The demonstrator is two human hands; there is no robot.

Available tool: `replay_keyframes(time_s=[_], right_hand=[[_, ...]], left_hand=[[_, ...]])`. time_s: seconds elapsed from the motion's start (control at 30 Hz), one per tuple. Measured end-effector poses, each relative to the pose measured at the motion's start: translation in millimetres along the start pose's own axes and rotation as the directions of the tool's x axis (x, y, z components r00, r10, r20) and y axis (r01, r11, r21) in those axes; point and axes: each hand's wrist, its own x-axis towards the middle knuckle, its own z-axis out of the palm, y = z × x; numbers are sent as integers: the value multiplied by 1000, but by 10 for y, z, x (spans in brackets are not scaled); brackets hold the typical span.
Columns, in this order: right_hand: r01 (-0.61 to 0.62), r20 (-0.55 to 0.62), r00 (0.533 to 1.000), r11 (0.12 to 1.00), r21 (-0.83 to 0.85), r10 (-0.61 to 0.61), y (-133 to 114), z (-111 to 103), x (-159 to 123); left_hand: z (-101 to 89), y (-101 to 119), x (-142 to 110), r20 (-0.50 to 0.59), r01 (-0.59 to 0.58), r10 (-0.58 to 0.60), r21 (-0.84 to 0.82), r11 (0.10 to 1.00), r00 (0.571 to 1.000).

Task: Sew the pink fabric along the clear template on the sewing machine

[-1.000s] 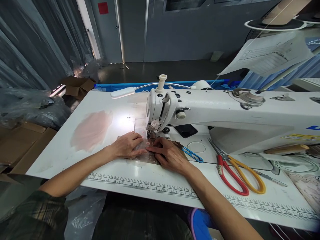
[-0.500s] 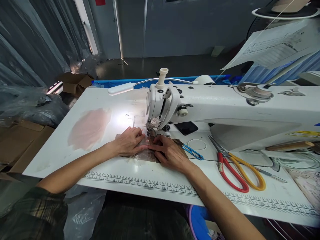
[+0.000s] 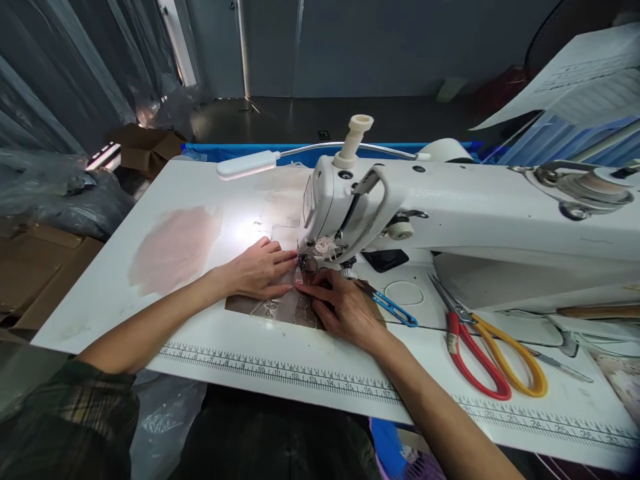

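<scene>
A thin, sheer piece of brown material (image 3: 244, 305) lies on the sewing machine's bed below the needle area. My left hand (image 3: 257, 270) rests flat on it with the fingers stretched toward the presser foot (image 3: 306, 263). On the other side, my right hand (image 3: 345, 307) presses the material down, index finger extended and thumb apart from it. The index finger's tip is close to my left thumb, just in front of the foot. The white sewing machine (image 3: 365, 207) partly hides the stitching spot. Under my right palm, part of the material is covered.
Blue thread snips (image 3: 395, 310) lie just right of my right hand. Farther right are scissors (image 3: 475, 347) with red and yellow handles. A dark flat object (image 3: 385, 259) sits under the machine arm. A lamp (image 3: 249, 165) lights the left side, and a printed ruler (image 3: 280, 367) runs along the front edge.
The camera view has shifted, so the machine appears larger and farther right. My left fingers are nearer the presser foot, and more of the brown material shows in front of my left hand.
</scene>
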Motion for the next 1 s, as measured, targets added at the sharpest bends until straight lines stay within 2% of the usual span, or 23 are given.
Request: replay_keyframes(time_s=[0.37, 0.77, 1.0], right_hand=[[-27, 20, 999, 1000, 9, 27, 2, -1, -3], [20, -7, 1000, 998, -66, -21, -54, -24, 15], [30, -10, 999, 998, -58, -31, -30, -4, 6]], left_hand=[[29, 27, -30, -15, 50, -51, -80, 996, 999], [54, 76, 7, -65, 31, -31, -10, 999, 997], [44, 46, -18, -46, 18, -18, 1, 1000, 999]])
